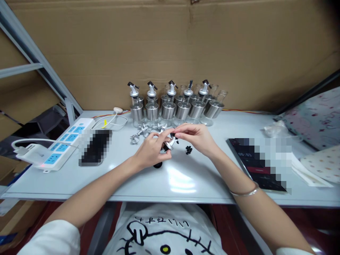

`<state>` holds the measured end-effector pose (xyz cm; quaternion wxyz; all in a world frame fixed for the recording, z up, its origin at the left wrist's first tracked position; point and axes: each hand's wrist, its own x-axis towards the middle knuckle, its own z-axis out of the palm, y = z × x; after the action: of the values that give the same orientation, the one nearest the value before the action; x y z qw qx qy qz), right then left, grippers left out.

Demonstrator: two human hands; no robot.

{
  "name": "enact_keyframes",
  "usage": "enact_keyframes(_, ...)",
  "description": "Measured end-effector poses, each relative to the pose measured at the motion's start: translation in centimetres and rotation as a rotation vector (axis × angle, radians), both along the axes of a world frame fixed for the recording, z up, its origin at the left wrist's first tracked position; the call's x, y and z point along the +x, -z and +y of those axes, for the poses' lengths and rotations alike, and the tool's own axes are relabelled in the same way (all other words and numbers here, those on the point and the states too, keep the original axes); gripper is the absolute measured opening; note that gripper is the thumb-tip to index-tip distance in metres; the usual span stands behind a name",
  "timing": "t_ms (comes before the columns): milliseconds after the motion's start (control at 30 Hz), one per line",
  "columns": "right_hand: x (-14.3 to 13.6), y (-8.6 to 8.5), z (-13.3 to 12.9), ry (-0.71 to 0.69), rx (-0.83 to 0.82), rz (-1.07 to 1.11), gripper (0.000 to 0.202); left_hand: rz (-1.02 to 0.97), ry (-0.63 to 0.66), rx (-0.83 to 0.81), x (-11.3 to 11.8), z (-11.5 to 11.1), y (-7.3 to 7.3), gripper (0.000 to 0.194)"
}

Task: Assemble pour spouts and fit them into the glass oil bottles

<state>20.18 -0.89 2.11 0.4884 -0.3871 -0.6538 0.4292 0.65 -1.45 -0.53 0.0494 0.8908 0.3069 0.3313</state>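
A silver and black pourer spout point(170, 144) is held in my left hand point(152, 150), between thumb and fingers, above the table's middle. My right hand point(196, 137) pinches a small black piece point(173, 135) at the top of that spout. Small black parts point(188, 150) lie in a pile just below my right hand. Several silver spout parts point(143, 130) rest behind my left hand, and a black round piece point(157, 165) lies under it. Farther back stand rows of glass and steel bottles point(168, 110); several in front carry spouts with black levers.
At the left are a white power strip point(65, 145) with a plugged-in charger and a dark phone point(96, 147). A tablet point(257, 163) lies at the right, near a clear plastic bag point(276, 129) and patterned fabric point(316, 113). Cardboard point(170, 53) rises behind the bottles.
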Motion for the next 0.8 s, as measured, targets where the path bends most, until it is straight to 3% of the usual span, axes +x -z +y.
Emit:
enact_keyframes(233, 0.03, 0.00, -0.04, -0.003, 0.028, -0.011, 0.024, -0.006, -0.004, 0.007, -0.09, 0.09, 0.11, 0.068)
enact_keyframes(600, -0.29, 0.14, 0.03, -0.013, -0.074, 0.104, 0.037, -0.015, 0.049, 0.084, -0.16, 0.36, 0.47, 0.071)
enact_keyframes(800, -0.31, 0.37, 0.13, -0.020, -0.069, 0.098, 0.041, -0.005, 0.013, 0.028, -0.07, 0.24, 0.07, 0.067)
